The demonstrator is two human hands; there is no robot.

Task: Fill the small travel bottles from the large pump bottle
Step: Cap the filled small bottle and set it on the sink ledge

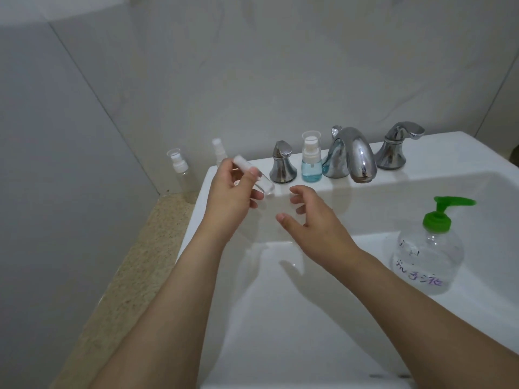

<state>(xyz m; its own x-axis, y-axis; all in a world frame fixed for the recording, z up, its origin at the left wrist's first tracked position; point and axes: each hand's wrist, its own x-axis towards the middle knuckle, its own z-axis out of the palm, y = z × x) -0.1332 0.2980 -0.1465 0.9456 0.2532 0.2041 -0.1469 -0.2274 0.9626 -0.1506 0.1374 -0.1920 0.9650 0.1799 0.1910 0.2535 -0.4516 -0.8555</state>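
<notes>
My left hand (229, 195) grips a small clear travel bottle (68, 189) with a white cap, held tilted above the sink's left rim. To its right, my right hand (311, 220) hovers with relaxed fingers and holds nothing. The large clear pump bottle (427, 256) with a green pump stands on the sink's right edge, with purple writing on it. A small bottle of blue liquid (311, 161) stands beside the faucet. Two other small clear bottles, one (181, 171) on the counter and one (218, 153) partly hidden behind my left hand, stand at the back left.
A chrome faucet (351, 157) with two handles (282, 162) (396, 148) lines the back of the white sink (323, 304). A speckled counter (134, 276) runs along the left, under a tiled wall.
</notes>
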